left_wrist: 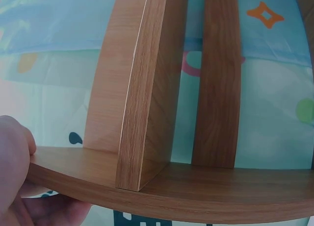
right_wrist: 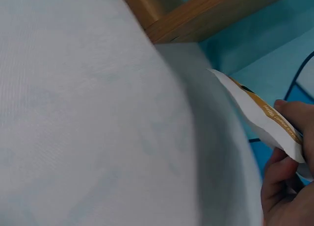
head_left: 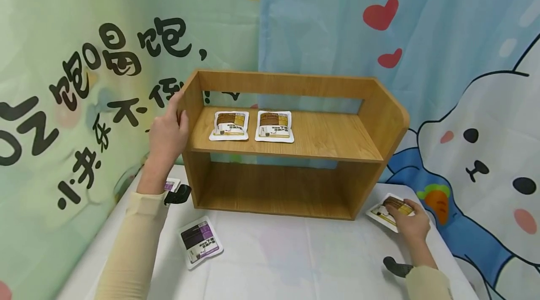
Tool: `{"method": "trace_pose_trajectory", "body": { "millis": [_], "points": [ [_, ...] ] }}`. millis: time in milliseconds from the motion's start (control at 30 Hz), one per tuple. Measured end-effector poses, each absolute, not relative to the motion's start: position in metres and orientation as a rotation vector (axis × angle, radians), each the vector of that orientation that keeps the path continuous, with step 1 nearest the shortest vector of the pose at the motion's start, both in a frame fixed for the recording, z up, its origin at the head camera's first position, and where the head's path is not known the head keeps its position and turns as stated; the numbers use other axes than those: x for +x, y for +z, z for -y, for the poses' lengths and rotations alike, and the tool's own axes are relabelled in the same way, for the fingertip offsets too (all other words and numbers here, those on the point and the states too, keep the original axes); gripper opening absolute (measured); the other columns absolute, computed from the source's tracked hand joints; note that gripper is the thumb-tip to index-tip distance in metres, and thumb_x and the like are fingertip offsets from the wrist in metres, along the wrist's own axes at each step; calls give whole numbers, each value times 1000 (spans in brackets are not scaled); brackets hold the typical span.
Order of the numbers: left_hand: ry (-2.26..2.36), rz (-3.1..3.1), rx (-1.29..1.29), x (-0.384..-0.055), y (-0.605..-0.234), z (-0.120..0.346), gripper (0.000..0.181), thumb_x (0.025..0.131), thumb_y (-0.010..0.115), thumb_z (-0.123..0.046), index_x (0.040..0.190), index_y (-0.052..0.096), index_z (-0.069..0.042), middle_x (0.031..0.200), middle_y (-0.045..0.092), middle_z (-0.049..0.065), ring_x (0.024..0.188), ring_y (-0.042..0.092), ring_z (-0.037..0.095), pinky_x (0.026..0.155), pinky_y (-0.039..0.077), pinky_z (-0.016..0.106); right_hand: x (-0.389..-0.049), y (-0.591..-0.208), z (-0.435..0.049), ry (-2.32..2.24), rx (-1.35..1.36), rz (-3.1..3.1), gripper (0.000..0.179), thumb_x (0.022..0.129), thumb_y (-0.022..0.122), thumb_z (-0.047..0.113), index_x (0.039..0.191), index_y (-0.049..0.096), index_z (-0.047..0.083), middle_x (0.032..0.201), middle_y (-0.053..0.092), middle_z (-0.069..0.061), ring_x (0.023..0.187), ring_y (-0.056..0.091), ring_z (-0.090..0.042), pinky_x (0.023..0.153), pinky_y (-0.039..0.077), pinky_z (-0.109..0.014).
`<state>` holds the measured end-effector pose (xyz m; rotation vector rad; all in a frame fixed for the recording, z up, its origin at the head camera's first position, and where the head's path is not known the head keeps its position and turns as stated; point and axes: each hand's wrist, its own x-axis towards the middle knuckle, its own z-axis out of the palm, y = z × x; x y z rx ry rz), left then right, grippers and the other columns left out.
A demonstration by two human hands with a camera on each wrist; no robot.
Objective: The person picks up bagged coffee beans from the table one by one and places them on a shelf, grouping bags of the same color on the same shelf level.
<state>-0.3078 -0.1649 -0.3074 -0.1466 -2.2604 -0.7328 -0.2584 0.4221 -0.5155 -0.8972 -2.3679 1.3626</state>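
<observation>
My left hand [head_left: 168, 133] grips the left side panel of a two-tier wooden shelf [head_left: 291, 150]; in the left wrist view its thumb and fingers [left_wrist: 56, 210] lie on either side of the panel edge. Over the table's right side my right hand [head_left: 411, 222] pinches a white pouch [head_left: 385, 212] with a brown and yellow label. The right wrist view shows that pouch [right_wrist: 260, 115] tilted between thumb and fingers. Two similar brown-labelled pouches, a left one [head_left: 229, 126] and a right one [head_left: 274, 126], lie side by side on the upper tier.
A purple-labelled pouch [head_left: 200, 242] lies on the white table [head_left: 287, 258] in front of the shelf. Another purple-labelled pouch [head_left: 172, 184] is partly hidden behind the left wrist. Printed curtains [head_left: 312, 18] hang behind and beside the table.
</observation>
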Motion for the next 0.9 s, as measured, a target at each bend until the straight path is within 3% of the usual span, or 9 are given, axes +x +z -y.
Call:
{"method": "trace_pose_trajectory", "body": {
  "millis": [300,400,533,900],
  "points": [
    [-726,2252,-150,-309,-308,163,45,101,46,-17,146,39,-19,105,66,28,54,56,33,47,44,42,-240,-486,-425,1304,-784,2500,73,91,66,39,148,36,5,145,30,-32,124,33,-47,94,42,-53],
    [-727,2254,-144,-308,-309,163,45,101,46,-17,146,39,-20,104,66,28,53,56,32,46,43,41,-233,-475,-425,1266,-763,2572,76,89,68,42,147,37,4,141,32,-33,117,37,-48,79,49,-41],
    [-735,2251,-147,-307,-310,163,46,102,46,-17,147,39,-20,106,66,27,56,59,34,47,47,43,-216,-450,-420,1288,-677,2684,82,87,70,45,148,35,2,135,32,-36,108,41,-48,63,48,-27],
    [-715,2249,-148,-308,-309,163,46,101,47,-17,147,38,-20,100,66,28,49,53,30,43,41,38,-192,-395,-395,1367,-325,2858,87,85,70,50,148,33,3,134,30,-38,85,57,-29,65,54,-31]
  ]
}}
